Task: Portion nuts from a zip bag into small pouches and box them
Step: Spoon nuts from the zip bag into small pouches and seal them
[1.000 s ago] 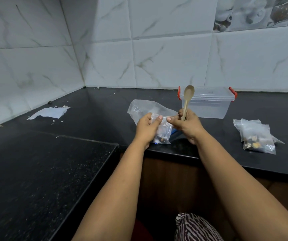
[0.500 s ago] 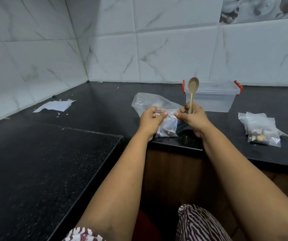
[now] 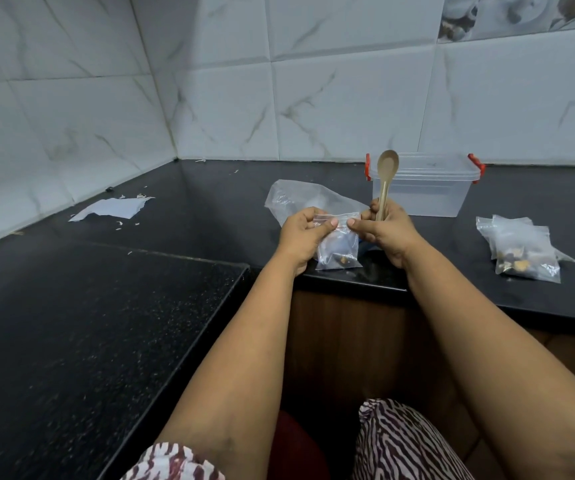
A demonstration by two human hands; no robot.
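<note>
Pinching the small pouch (image 3: 338, 242) by its top edge, the left hand (image 3: 301, 233) and right hand (image 3: 385, 233) hold it upright just in front of the clear box (image 3: 424, 199), a few nuts at its bottom. The right hand also grips a wooden spoon (image 3: 385, 181) (bowl pointing up). Beside the box lie filled pouches (image 3: 521, 249).

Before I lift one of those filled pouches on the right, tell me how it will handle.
The filled pouches are thin clear film, so one will probably flop and sag. The nuts sit low at one end, so that end likely hangs down. The glossy plastic may slip, and the pouches overlap, so a neighbour could drag along.
</note>
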